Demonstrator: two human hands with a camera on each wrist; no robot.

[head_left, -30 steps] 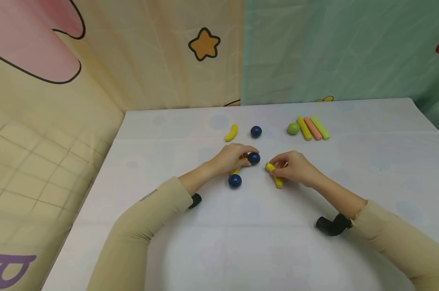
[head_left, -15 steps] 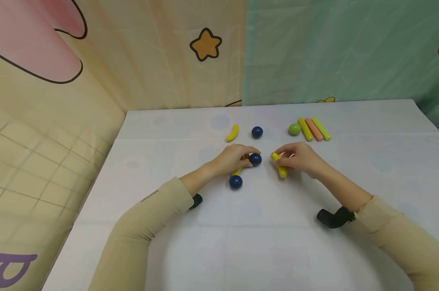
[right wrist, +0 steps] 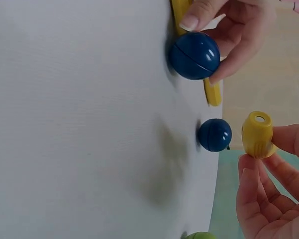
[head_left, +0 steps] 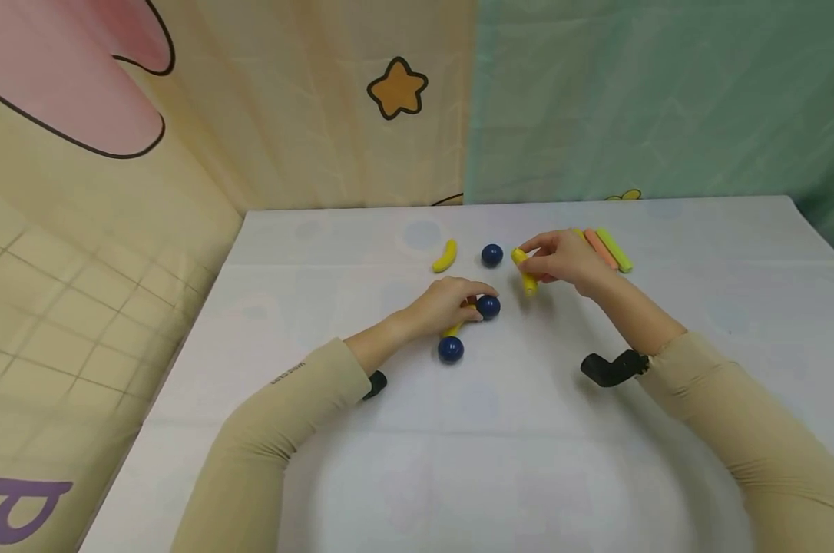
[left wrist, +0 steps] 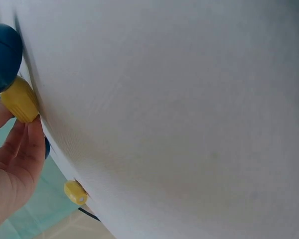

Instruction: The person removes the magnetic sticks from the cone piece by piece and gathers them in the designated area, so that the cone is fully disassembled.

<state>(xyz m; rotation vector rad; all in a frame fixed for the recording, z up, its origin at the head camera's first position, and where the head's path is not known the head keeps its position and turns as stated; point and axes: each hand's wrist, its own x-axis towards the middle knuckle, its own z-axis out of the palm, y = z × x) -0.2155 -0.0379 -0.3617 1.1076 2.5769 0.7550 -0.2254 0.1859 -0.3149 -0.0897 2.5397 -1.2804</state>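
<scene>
My left hand [head_left: 443, 307] holds a blue ball [head_left: 488, 307] between thumb and fingertips, plain in the right wrist view. A yellow stick [left wrist: 20, 99] runs under those fingers from that ball to a second blue ball [head_left: 450, 350], appearing to touch both. My right hand [head_left: 562, 261] pinches another yellow stick [right wrist: 257, 134] with thumb and fingertips, raised off the table; a round pale spot shows on its end. A third blue ball [head_left: 491, 255] lies just left of this stick. Farther left rests a curved yellow piece [head_left: 445, 256].
Pink [head_left: 600, 249] and lime [head_left: 614, 250] sticks lie beyond my right hand, which mostly covers a yellow one beside them. A green ball [right wrist: 200, 235] peeks in at the right wrist view's bottom. A patterned curtain [head_left: 320, 115] hangs behind the white table [head_left: 458, 476].
My right hand has moved away from me with the yellow stick, toward the far blue ball, and now covers the green ball. The left hand stays in place on its blue ball.
</scene>
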